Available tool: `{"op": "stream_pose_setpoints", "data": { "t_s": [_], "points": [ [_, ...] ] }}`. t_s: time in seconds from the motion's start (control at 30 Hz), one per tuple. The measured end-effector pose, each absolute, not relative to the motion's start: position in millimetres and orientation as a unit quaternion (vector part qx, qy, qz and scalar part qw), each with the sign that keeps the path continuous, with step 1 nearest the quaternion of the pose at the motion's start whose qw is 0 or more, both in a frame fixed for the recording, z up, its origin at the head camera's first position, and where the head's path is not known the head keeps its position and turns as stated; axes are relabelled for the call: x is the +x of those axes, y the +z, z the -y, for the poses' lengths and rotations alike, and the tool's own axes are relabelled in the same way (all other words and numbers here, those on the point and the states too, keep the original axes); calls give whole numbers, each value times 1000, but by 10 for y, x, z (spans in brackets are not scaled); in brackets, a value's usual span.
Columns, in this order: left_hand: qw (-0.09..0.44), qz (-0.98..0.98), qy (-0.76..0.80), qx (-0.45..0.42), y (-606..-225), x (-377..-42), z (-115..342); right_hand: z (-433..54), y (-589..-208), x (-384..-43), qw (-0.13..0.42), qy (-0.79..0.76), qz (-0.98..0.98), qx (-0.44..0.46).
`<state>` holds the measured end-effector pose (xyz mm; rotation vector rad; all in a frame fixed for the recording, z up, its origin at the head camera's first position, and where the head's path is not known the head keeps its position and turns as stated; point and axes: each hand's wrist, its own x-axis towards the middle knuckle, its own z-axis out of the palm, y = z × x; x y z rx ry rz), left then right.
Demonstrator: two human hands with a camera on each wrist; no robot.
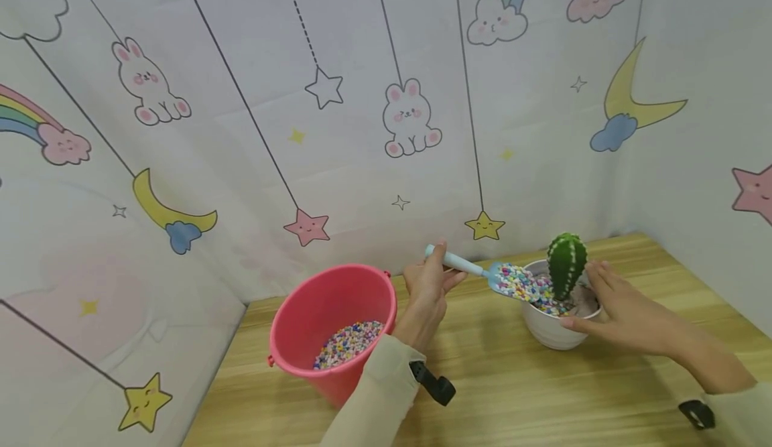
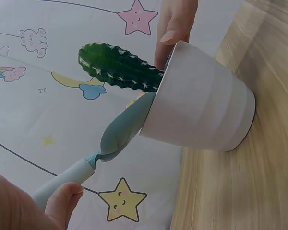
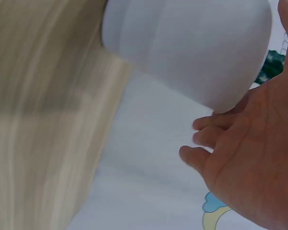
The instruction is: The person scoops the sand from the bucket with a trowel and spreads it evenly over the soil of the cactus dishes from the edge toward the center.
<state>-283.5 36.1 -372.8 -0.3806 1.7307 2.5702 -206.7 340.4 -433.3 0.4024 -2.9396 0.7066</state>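
Note:
My left hand point(image 1: 427, 293) grips the pale blue handle of a small shovel point(image 1: 460, 264). Its blade carries multicoloured beads point(image 1: 515, 282) and tilts over the left rim of a white flowerpot point(image 1: 557, 332). In the left wrist view the blade point(image 2: 127, 128) meets the pot's rim. A green cactus point(image 1: 567, 266) stands in the pot, with beads on the left of it and a greyish fill on the right. My right hand point(image 1: 633, 316) holds the pot by its right side, thumb at the near rim and fingers behind; the right wrist view shows those fingers loosely bent.
A pink bucket point(image 1: 334, 313) with beads in its bottom stands left of the pot, close to my left forearm. The wooden table point(image 1: 482, 380) backs onto a printed cloth wall point(image 1: 356, 179), which also closes off both sides.

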Motion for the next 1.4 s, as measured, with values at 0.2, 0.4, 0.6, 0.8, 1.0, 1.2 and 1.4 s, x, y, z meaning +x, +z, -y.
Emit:
{"op": "stream_pose_setpoints", "data": {
  "t_s": [0.2,0.4,0.6,0.8,1.0,1.2,1.4],
  "points": [
    [3,-561,818,-125,-3729,-2851,-366,-3418,-4392,-2063,55,222,965,125],
    [-9,-562,818,-123,-3731,-2856,-381,-3350,-4399,-2034,69,190,973,110],
    [-8,-564,816,-123,-3724,-2840,-378,-3356,-4405,-2031,74,216,966,120],
    [-11,-563,816,-128,-3707,-2836,-372,-3328,-4406,-2029,74,186,974,104],
    [-19,-566,814,-124,-3690,-2825,-361,-3265,-4375,-2011,88,157,979,97],
    [-23,-570,813,-117,-3679,-2826,-362,-3271,-4351,-2015,73,174,977,100],
    [-20,-571,813,-112,-3672,-2813,-367,-3440,-4407,-2107,70,240,958,143]
  ]
}}
